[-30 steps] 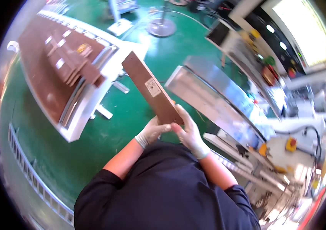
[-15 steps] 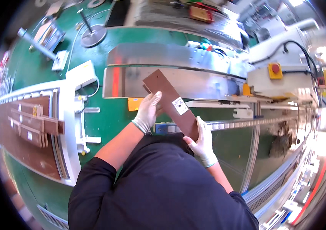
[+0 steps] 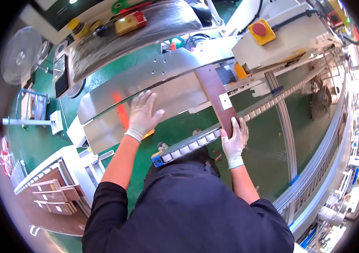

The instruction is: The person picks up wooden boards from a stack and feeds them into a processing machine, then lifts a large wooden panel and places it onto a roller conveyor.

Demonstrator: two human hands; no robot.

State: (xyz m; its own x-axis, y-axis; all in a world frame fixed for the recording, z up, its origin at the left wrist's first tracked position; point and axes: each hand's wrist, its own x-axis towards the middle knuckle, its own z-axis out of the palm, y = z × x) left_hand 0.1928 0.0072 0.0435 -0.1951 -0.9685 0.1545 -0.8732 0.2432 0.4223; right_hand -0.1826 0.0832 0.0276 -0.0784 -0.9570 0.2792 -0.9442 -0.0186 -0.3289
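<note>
A long brown board [image 3: 215, 91] with a white label lies slantwise, its far end on the metal bed [image 3: 179, 90] beside the machine and its near part across the roller rail [image 3: 188, 148]. Around the board's near end closes my right hand [image 3: 235, 141], in a white glove with the thumb on the left edge. My left hand [image 3: 142, 114], gloved too, is empty with fingers spread, over the metal bed close to the red stripe [image 3: 122, 117].
A white machine [image 3: 278, 44] with a red stop button [image 3: 259, 29] stands at the right end of the bed. More brown boards [image 3: 57, 196] are stacked at the lower left. Behind is a plastic-covered table [image 3: 133, 38]; a fan [image 3: 22, 55] stands far left.
The board has gone from both hands onto the bed and rail, further right. My left hand has let go and opened; the right stays on the near end. The view has turned.
</note>
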